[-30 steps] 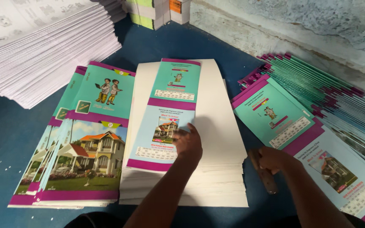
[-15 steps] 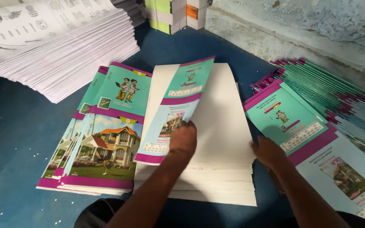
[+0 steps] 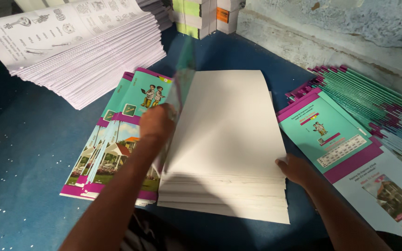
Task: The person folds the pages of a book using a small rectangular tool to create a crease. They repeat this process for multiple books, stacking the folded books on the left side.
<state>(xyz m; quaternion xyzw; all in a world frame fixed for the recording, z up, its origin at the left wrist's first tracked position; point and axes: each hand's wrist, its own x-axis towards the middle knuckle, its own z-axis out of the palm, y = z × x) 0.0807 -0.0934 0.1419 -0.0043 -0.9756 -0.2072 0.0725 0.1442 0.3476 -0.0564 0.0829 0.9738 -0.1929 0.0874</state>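
Cover sheet (image 3: 181, 76) on edge, long axis away; left hand (image 3: 157, 122) gripping.

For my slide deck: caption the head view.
Left hand lifts a teal cover off a white sheet stack; right hand steadies it.

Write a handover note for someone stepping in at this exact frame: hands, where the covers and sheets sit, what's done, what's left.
Left hand: grips a blurred cover, raised on edge between the white stack and the left cover pile.
Right hand: rests on the right edge of the white stack, holding nothing.
Left cover pile: fanned, picture side up, beside the stack.
Right cover pile: fanned along the wall.
Printed sheets: stacked at far left.
Done: the white stack's top is bare; several covers lie on the left pile.
Left: the lifted cover is not yet laid down; the white stack is tall.
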